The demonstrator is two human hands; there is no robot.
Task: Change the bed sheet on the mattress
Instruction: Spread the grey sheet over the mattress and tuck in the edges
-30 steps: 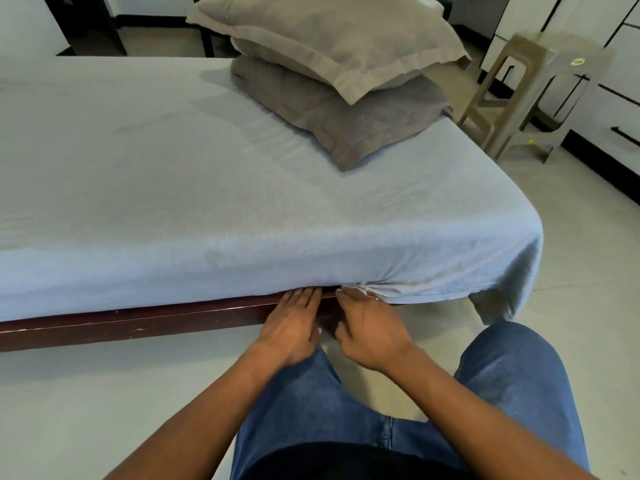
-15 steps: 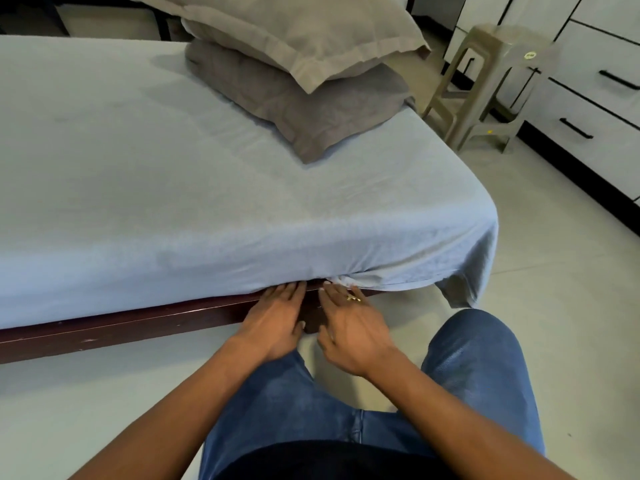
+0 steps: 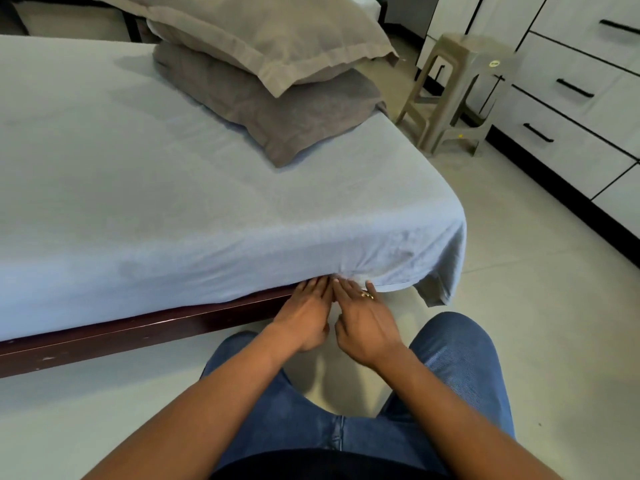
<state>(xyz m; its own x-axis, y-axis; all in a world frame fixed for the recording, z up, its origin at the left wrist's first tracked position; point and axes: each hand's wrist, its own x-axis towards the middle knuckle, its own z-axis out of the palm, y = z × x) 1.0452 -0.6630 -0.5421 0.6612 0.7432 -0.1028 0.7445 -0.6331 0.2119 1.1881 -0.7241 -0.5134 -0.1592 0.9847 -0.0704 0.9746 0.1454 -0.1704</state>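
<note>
The bed sheet [image 3: 207,202] lies spread and tucked along the bed frame [image 3: 138,332]. Our left hand [image 3: 304,315] and right hand [image 3: 369,325], fingers straight, press its hem under. 1 corner flap [image 3: 437,289] hangs loose; we judge the task nearly complete.

No readable text in view.
Only candidate was a small round sticker [image 3: 493,64] on the top of the plastic stool [image 3: 460,88] beside the bed: pale, with a dark mark on it, too small and blurred to read. No brands, numbers or signs were legible anywhere else.
</note>
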